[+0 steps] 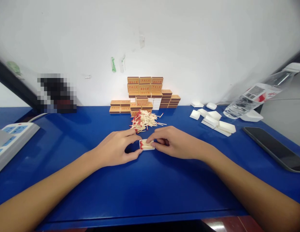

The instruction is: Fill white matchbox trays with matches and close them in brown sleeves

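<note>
A small white matchbox tray [146, 145] filled with red-tipped matches lies on the blue table [145, 187] between my hands. My left hand [117, 149] pinches the tray's left end with thumb and forefinger. My right hand [172, 142] is closed over the tray's right end, its fingertips pressing on the matches. Just behind the tray lies a loose pile of matches [143, 121]. Further back, stacks of orange matchboxes [145, 93] stand against the white wall.
Several empty white trays [212, 119] lie at the right. A tilted plastic water bottle [253, 98] and a dark phone [276, 148] lie at the far right. A white power strip [9, 138] sits at the left edge.
</note>
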Motion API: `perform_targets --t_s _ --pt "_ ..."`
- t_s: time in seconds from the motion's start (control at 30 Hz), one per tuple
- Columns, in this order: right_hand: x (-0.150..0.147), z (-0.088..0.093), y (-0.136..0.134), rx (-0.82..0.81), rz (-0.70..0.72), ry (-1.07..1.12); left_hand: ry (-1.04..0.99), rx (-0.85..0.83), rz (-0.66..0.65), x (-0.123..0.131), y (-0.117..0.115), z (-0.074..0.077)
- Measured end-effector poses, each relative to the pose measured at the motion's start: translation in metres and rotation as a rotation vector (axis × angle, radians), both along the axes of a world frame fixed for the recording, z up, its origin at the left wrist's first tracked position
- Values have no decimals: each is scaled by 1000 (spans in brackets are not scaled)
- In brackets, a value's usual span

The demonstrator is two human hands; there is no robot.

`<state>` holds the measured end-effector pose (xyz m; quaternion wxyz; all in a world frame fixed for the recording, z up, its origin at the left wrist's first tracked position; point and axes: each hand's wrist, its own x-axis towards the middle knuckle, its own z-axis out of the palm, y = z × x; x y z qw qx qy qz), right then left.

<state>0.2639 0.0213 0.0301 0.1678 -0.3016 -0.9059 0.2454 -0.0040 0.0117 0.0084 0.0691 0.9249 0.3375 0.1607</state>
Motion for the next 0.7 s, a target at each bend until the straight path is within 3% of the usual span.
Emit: perform_targets --t_s 0.23,0.4,0.57,0.7 --pt "1 4 -5 4 52 -44 -9 0 -2 0 1 -3" --pt "1 6 -5 22 -25 19 -13 -5 -5 0 0 -2" --pt "14 1 13 208 -339 53 -41 24 -14 0 -1 -1" --pt "33 -13 38 295 -581 -84 -111 9 -18 1 -1 -2"
